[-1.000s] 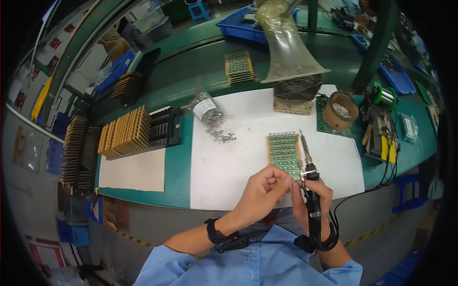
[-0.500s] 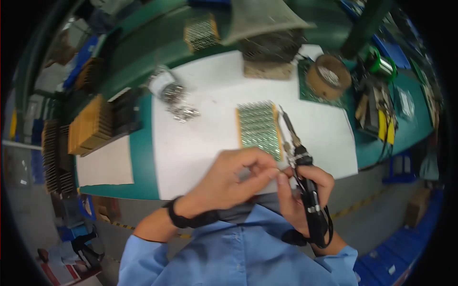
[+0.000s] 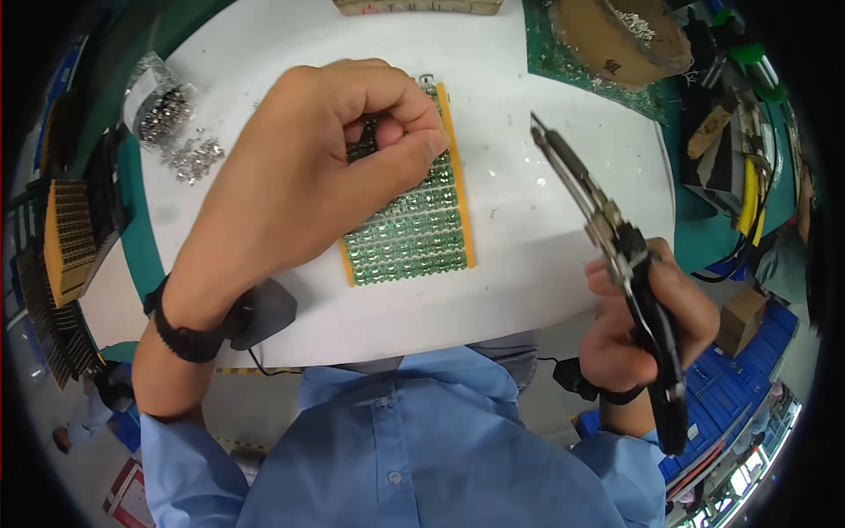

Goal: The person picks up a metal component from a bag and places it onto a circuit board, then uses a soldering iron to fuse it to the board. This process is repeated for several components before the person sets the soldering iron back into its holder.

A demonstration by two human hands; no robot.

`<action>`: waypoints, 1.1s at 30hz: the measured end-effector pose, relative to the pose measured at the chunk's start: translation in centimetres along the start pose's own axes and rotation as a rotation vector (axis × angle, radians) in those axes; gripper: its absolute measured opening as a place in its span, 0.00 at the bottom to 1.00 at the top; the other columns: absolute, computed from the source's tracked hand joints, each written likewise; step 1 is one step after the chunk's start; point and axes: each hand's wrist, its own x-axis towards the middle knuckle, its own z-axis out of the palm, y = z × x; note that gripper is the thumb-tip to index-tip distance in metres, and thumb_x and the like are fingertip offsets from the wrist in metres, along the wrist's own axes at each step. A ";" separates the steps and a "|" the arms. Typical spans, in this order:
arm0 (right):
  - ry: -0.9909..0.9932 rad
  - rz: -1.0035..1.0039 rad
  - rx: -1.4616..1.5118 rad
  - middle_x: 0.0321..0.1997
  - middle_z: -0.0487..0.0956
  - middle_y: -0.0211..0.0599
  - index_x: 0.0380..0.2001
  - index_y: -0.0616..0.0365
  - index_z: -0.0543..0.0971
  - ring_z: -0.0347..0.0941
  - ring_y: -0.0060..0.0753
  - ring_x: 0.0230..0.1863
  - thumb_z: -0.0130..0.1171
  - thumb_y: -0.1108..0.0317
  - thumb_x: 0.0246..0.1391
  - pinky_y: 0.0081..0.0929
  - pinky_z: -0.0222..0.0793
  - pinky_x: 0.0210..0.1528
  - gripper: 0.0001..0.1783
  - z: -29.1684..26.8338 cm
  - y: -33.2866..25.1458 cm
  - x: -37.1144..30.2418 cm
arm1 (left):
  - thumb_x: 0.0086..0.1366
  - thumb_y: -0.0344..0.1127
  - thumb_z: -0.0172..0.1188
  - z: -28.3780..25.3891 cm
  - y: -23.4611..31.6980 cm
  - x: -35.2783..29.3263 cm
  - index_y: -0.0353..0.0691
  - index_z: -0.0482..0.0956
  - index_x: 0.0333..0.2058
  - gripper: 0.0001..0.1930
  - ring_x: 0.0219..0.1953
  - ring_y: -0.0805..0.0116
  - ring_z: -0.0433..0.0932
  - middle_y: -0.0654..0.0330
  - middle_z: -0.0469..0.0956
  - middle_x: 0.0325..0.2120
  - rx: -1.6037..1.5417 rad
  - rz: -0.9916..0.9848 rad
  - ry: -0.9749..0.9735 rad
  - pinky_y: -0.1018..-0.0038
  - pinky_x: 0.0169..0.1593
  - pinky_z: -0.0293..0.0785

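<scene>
Over the far part of a green circuit board panel (image 3: 409,238) with yellow side strips, my left hand (image 3: 290,176) is closed, thumb and forefinger pinched together at the panel's right side. Whatever sits between those fingertips is hidden or too small to name. The panel carries rows of small shiny metal parts; my hand covers its upper left. To the right, apart from the panel, my right hand (image 3: 691,304) is wrapped round the black handle of a soldering iron (image 3: 650,308). A thin metal tube runs along the iron's shaft, and its tip points up and left above the white sheet.
A clear bag (image 3: 158,101) spills small metal parts (image 3: 192,157) on the white work sheet (image 3: 528,255) at left. Far right stand a brown bowl (image 3: 594,44) of metal bits and a dark holder (image 3: 717,167) with yellow-handled tools. Stacked yellow-edged boards (image 3: 69,238) line the left.
My hands, close together in front of me before, are now apart. The left has reached forward over the panel; the right has moved rightward with the soldering iron. The view has shifted closer.
</scene>
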 end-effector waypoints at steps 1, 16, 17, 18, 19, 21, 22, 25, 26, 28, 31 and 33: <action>0.002 -0.058 0.069 0.19 0.74 0.34 0.44 0.64 0.71 0.68 0.31 0.16 0.66 0.44 0.48 0.25 0.62 0.20 0.34 -0.2 0.4 -0.2 | 0.59 0.28 0.62 0.1 -0.3 -0.1 0.34 0.79 0.28 0.04 0.25 0.80 0.62 0.69 0.71 0.21 0.030 0.028 0.007 0.81 0.31 0.59; -0.421 0.036 0.046 0.17 0.75 0.41 0.50 0.57 0.70 0.69 0.31 0.18 0.49 0.33 0.56 0.28 0.60 0.23 0.37 -1.6 -0.6 1.3 | 0.55 0.26 0.64 1.8 1.3 -0.2 0.34 0.78 0.27 0.04 0.27 0.77 0.65 0.67 0.70 0.21 0.277 0.048 0.023 0.79 0.33 0.61; -0.447 0.046 0.054 0.17 0.75 0.41 0.49 0.57 0.71 0.68 0.31 0.18 0.49 0.33 0.55 0.28 0.59 0.22 0.37 -1.5 -0.6 1.4 | 0.53 0.27 0.66 1.9 1.5 0.0 0.34 0.78 0.28 0.06 0.27 0.75 0.66 0.65 0.70 0.22 0.197 -0.063 0.027 0.77 0.33 0.61; -0.452 0.052 0.053 0.17 0.75 0.41 0.49 0.57 0.71 0.68 0.31 0.18 0.49 0.33 0.55 0.28 0.59 0.22 0.37 -1.4 -0.5 1.4 | 0.51 0.28 0.67 2.0 1.5 0.1 0.34 0.79 0.29 0.08 0.28 0.73 0.66 0.64 0.71 0.23 0.116 -0.173 0.031 0.76 0.34 0.61; -0.458 0.048 0.039 0.17 0.74 0.41 0.49 0.57 0.72 0.68 0.31 0.18 0.50 0.33 0.54 0.28 0.59 0.22 0.37 -1.3 -0.5 1.4 | 0.51 0.28 0.67 2.2 1.3 0.0 0.34 0.79 0.29 0.08 0.28 0.73 0.66 0.64 0.71 0.23 0.108 -0.176 0.028 0.76 0.34 0.61; -0.472 0.028 0.020 0.17 0.74 0.40 0.49 0.58 0.73 0.68 0.31 0.18 0.51 0.32 0.53 0.28 0.59 0.22 0.38 -0.9 -0.6 1.3 | 0.51 0.28 0.68 1.7 0.6 -0.6 0.34 0.79 0.29 0.08 0.28 0.73 0.66 0.64 0.71 0.23 0.103 -0.173 0.034 0.76 0.34 0.61; -0.481 0.022 0.028 0.17 0.74 0.40 0.49 0.58 0.73 0.68 0.31 0.18 0.51 0.32 0.53 0.28 0.59 0.22 0.38 -0.8 -0.6 1.2 | 0.51 0.28 0.68 1.3 0.3 -1.0 0.34 0.79 0.29 0.08 0.28 0.73 0.67 0.64 0.71 0.23 0.104 -0.174 0.044 0.76 0.34 0.61; -0.532 0.009 0.034 0.17 0.75 0.41 0.50 0.58 0.73 0.69 0.31 0.19 0.52 0.32 0.53 0.28 0.59 0.22 0.39 -0.3 -0.7 1.0 | 0.51 0.29 0.68 1.1 -1.1 -2.2 0.35 0.79 0.29 0.08 0.28 0.73 0.67 0.64 0.71 0.23 0.111 -0.178 0.075 0.76 0.34 0.61; -0.540 0.009 0.033 0.17 0.75 0.41 0.50 0.58 0.73 0.69 0.31 0.19 0.52 0.32 0.53 0.28 0.59 0.22 0.39 -0.3 -0.7 1.1 | 0.51 0.29 0.68 1.2 -1.3 -2.1 0.35 0.79 0.29 0.08 0.28 0.73 0.67 0.64 0.71 0.23 0.106 -0.173 0.078 0.76 0.34 0.61; -0.567 -0.001 0.025 0.17 0.75 0.41 0.50 0.58 0.73 0.69 0.31 0.19 0.53 0.32 0.52 0.27 0.59 0.22 0.39 -0.2 -0.6 1.3 | 0.51 0.29 0.68 1.2 -1.5 -1.9 0.35 0.79 0.29 0.08 0.28 0.73 0.67 0.64 0.71 0.23 0.103 -0.167 0.086 0.76 0.34 0.61; -0.571 0.015 0.023 0.18 0.75 0.41 0.50 0.58 0.73 0.69 0.31 0.19 0.53 0.33 0.52 0.27 0.60 0.22 0.38 0.0 -0.6 1.4 | 0.51 0.29 0.68 1.4 -1.7 -1.0 0.35 0.79 0.30 0.09 0.28 0.72 0.67 0.64 0.71 0.24 0.100 -0.164 0.070 0.76 0.34 0.61; -0.552 0.043 0.025 0.18 0.75 0.41 0.50 0.57 0.74 0.69 0.31 0.19 0.54 0.33 0.52 0.26 0.60 0.22 0.38 0.1 -0.4 1.5 | 0.50 0.29 0.68 1.7 -1.8 0.0 0.35 0.79 0.30 0.09 0.28 0.72 0.67 0.64 0.71 0.24 0.097 -0.166 0.043 0.76 0.34 0.61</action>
